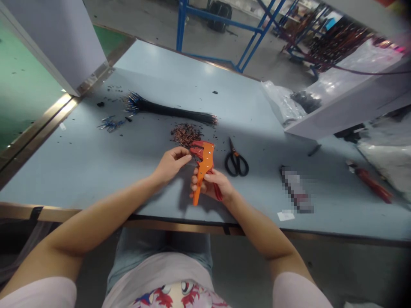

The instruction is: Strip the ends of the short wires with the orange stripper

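Grip, left side: our left hand (171, 162) has thumb and fingertips pressed together right at the red head of the wire stripper (204, 164); whatever they pinch is too thin for us to make out.
Grip, right side: our right hand (213, 184) is wrapped around the handles, the orange one poking out toward us and the red one tucked in the palm.
Where the tool sits: near the table's (96, 171) front edge, centre, lifted just off the surface between both hands.
Doing it well: as we judge it, we want the pinching fingers close to the head, feeding straight in, and one even squeeze from the right hand, no twisting.
Far left: scattered blue-tipped scraps (111, 124), loose on the table.
Left of centre, far: a bundle of black wires (173, 110), blue ends to the left, lying flat.
Just beyond the hands: a heap of copper-coloured bits (185, 134), near the stripper's head but apart from it.
Right of the hands: black scissors (236, 161), shut, blades pointing away.
Containers: a clear plastic bag (282, 102) at far right, slumped against a white box (346, 102); something dark lies in it, and we can't tell what.
Far right: a red-handled tool (372, 184), well apart from us.
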`<action>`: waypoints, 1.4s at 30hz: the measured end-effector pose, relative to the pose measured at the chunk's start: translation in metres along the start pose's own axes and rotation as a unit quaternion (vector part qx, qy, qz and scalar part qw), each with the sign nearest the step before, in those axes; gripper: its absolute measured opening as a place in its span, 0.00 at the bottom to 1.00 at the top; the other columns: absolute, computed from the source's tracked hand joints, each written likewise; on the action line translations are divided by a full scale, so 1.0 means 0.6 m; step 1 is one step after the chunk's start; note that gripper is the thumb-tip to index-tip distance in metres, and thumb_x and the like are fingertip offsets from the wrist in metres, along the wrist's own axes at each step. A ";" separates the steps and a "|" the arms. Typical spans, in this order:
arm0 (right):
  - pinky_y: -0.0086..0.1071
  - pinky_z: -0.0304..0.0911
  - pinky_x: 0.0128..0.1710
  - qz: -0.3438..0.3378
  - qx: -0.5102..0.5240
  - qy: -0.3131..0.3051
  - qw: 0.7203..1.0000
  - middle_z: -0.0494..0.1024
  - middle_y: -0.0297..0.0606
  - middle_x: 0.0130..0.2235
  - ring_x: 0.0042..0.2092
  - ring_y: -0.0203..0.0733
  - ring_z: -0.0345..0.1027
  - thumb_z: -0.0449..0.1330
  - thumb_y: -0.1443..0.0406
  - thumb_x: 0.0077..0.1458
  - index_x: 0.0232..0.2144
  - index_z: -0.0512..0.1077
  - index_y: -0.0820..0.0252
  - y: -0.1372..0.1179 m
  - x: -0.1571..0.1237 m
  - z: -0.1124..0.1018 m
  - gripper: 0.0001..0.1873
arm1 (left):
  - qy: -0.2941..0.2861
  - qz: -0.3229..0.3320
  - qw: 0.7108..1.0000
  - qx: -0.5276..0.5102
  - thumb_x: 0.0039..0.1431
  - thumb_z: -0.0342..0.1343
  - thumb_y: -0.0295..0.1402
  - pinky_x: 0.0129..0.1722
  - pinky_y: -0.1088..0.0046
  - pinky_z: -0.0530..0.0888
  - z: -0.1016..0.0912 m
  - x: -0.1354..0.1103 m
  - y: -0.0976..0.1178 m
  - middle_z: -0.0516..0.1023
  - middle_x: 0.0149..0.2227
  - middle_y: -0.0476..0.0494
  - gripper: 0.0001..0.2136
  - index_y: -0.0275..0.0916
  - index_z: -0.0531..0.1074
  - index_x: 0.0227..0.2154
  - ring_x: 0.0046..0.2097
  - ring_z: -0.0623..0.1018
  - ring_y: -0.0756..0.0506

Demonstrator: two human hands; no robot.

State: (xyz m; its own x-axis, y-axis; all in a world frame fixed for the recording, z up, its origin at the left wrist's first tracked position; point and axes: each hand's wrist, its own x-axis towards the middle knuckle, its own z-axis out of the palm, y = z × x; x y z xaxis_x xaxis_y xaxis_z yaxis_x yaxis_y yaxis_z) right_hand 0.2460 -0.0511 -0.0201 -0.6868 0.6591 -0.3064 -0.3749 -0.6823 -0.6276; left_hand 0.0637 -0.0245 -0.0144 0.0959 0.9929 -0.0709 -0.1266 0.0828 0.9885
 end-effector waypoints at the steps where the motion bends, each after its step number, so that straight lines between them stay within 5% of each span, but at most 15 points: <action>1: 0.45 0.74 0.37 0.001 0.002 -0.003 1.000 0.76 0.36 0.33 0.33 0.41 0.74 0.66 0.63 0.45 0.39 0.66 0.62 0.000 0.000 0.000 0.19 | -0.010 0.010 1.000 0.011 0.48 0.60 0.34 0.36 0.75 0.68 0.000 -0.001 0.001 0.72 0.28 0.50 0.06 0.37 0.71 0.26 0.31 0.70 0.52; 8: 0.49 0.73 0.40 -0.009 0.010 -0.052 0.999 0.75 0.36 0.34 0.33 0.40 0.72 0.65 0.63 0.49 0.41 0.65 0.63 0.005 -0.004 0.002 0.18 | -0.073 0.013 0.994 0.075 0.50 0.56 0.32 0.39 0.72 0.69 0.008 -0.012 -0.002 0.77 0.32 0.46 0.06 0.35 0.73 0.31 0.35 0.74 0.49; 19: 0.51 0.72 0.39 -0.017 -0.002 -0.084 0.996 0.74 0.37 0.32 0.32 0.40 0.72 0.64 0.61 0.53 0.40 0.67 0.64 0.006 -0.012 0.008 0.16 | -0.110 0.035 0.993 0.036 0.52 0.57 0.33 0.39 0.72 0.68 0.012 -0.013 -0.012 0.77 0.32 0.46 0.07 0.35 0.74 0.32 0.34 0.73 0.50; 42: 0.36 0.74 0.25 -0.015 -0.022 -0.067 0.997 0.70 0.28 0.24 0.22 0.32 0.65 0.62 0.54 0.55 0.33 0.65 0.61 0.006 -0.013 0.015 0.17 | -0.123 0.062 0.989 0.058 0.52 0.56 0.30 0.39 0.73 0.67 0.010 -0.013 -0.018 0.76 0.32 0.47 0.05 0.35 0.73 0.30 0.35 0.72 0.50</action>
State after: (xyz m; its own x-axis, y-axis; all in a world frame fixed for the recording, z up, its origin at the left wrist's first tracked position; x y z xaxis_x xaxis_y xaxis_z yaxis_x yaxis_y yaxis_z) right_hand 0.2444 -0.0613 -0.0135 -0.7539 0.6292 -0.1892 -0.3720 -0.6461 -0.6665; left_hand 0.0699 -0.0337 -0.0235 0.3250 0.9429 0.0726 -0.0400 -0.0630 0.9972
